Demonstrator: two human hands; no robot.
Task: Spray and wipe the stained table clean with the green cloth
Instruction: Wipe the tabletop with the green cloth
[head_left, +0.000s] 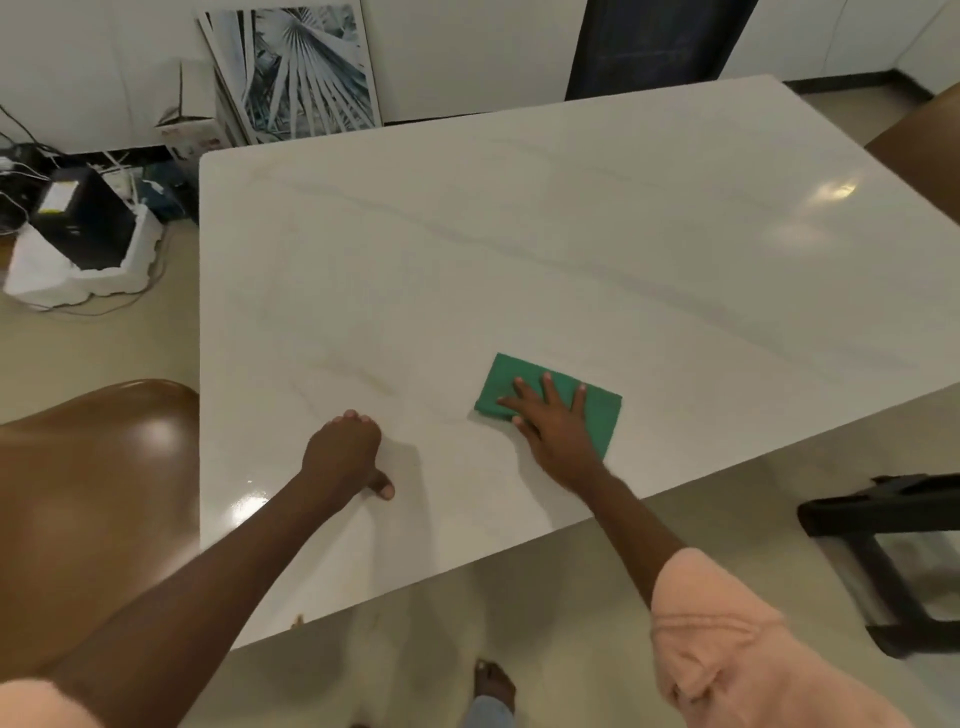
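- White foam tray (111, 270) on the floor, left of the table: a black box-shaped device (85, 218) sits in it, with thin cables trailing away over the tiles.
- Open cardboard box (195, 124) stands against the back wall near the table's far-left corner; contents not visible. Beside it, a framed palm-leaf print (304, 70) leans on the wall.
- White marble-look table (519, 234), glossy, faint grey veining. A pale yellowish smear shows on the near-left part of the top.
- Green cloth (506, 382), folded to a rectangle, lies flat on the table toward the near edge, right of centre.
- Right hand (556, 421): fully open, palm down, fingers (548, 387) spread, pressed flat on the cloth; nothing gripped. Forearm extended from lower right, pink sleeve (727, 644) pushed up around the elbow.
- Left hand (345, 449): fingers curled under into a loose fist, thumb out, resting on the bare table just left of the cloth and apart from it. Cannot tell whether anything is inside the curl. Arm reaches in straight from lower left.
- Brown glossy chair seat (88, 493) at the table's left side; black frame (883, 545) on the floor at right.
- A bare foot (493, 686) shows on the tiles below the near table edge.
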